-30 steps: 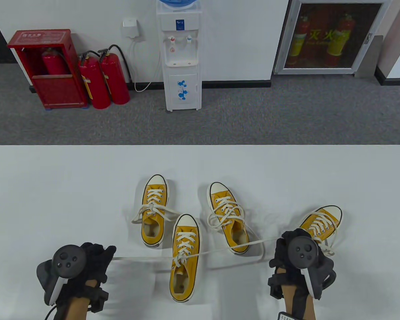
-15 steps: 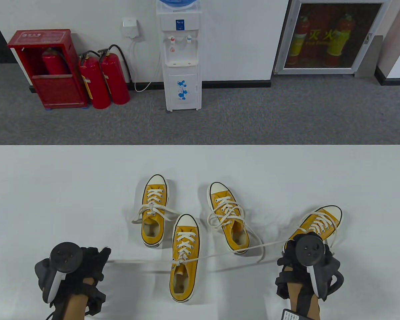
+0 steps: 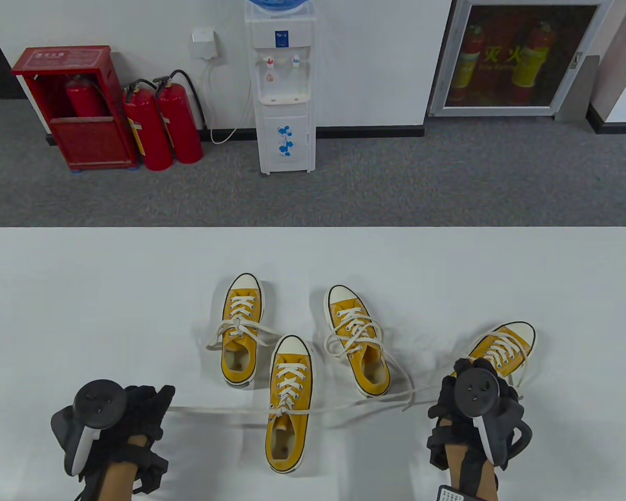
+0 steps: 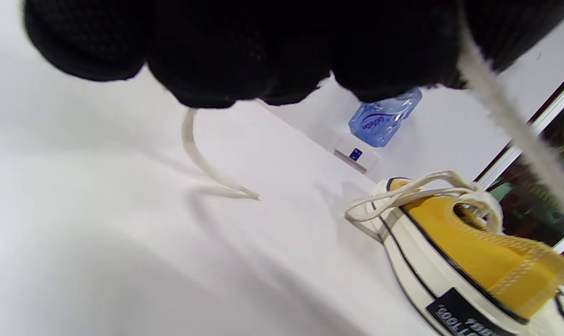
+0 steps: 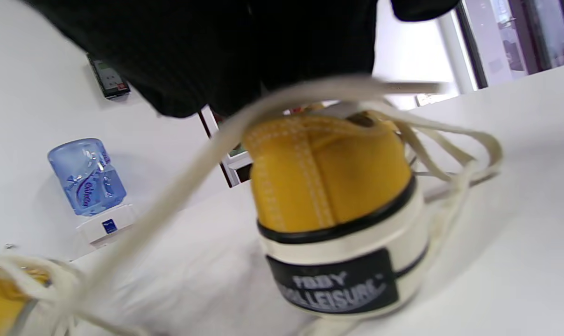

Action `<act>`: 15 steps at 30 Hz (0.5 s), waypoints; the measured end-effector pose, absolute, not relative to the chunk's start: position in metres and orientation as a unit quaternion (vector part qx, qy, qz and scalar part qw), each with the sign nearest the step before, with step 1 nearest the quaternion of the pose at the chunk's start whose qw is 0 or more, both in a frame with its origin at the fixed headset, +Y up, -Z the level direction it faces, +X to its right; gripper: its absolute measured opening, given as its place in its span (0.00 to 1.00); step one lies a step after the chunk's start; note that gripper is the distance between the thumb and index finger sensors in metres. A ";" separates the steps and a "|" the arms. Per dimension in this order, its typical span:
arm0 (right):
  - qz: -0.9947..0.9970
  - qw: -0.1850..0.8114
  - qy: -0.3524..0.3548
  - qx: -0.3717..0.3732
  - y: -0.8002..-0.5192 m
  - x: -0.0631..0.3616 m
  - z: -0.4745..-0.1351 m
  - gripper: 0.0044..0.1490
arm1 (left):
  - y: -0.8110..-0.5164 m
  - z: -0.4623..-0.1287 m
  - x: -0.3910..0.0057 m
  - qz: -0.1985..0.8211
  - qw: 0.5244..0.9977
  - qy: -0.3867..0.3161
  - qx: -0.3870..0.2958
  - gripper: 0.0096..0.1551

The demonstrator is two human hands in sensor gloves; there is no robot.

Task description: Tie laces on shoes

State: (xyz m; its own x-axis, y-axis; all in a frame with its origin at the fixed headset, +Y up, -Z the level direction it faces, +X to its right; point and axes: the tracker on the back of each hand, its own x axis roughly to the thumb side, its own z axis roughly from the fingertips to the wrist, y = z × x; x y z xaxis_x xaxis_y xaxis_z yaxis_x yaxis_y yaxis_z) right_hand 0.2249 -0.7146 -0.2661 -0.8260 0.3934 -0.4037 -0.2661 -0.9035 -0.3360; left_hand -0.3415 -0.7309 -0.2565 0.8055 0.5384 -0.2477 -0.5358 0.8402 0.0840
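A yellow sneaker (image 3: pixel 288 404) stands nearest me, toe pointing away, its white lace (image 3: pixel 219 412) drawn out sideways in both directions. My left hand (image 3: pixel 146 412) grips the left end of that lace, which leaves its curled fingers (image 4: pixel 244 51) taut, with a loose tail hanging below. My right hand (image 3: pixel 461 389) holds the right end, and the lace (image 5: pixel 184 186) runs from it across the right wrist view. Three more yellow sneakers stand around: one (image 3: pixel 241 330) at the back left, one (image 3: pixel 358 339) at the back middle, one (image 3: pixel 501 347) just behind my right hand, its heel (image 5: pixel 333 205) close to the camera.
The white table (image 3: pixel 83 292) stretches wide to the left and far side of the shoes. Beyond it stand a water dispenser (image 3: pixel 284 88), red fire extinguishers (image 3: pixel 161 122) and a red cabinet (image 3: pixel 73 104). Loose lace loops (image 3: pixel 344 344) lie around the back shoes.
Both hands have drawn back toward me and slightly outward, pulling the lace flatter and tighter across the near sneaker. The knot at its throat has closed down.
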 end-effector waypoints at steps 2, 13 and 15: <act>0.952 0.166 -0.140 -0.218 -0.711 0.218 -0.266 0.34 | -0.728 -0.255 -0.340 0.290 0.949 0.125 0.009 0.20; 0.979 0.114 -0.150 -0.081 -0.701 0.162 -0.261 0.34 | -0.712 -0.248 -0.329 0.298 0.949 0.094 0.038 0.20; 0.981 0.111 -0.150 -0.060 -0.700 0.152 -0.260 0.34 | -0.711 -0.248 -0.328 0.300 0.949 0.092 0.040 0.20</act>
State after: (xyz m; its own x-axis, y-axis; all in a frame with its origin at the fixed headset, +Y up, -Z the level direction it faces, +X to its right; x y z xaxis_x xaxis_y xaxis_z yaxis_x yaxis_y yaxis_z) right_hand 0.1515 -0.7002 -0.2597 -0.9682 0.2351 -0.0854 -0.1990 -0.9308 -0.3066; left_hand -0.3278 -0.7113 -0.2479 0.8027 0.5771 -0.1506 -0.5625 0.8164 0.1307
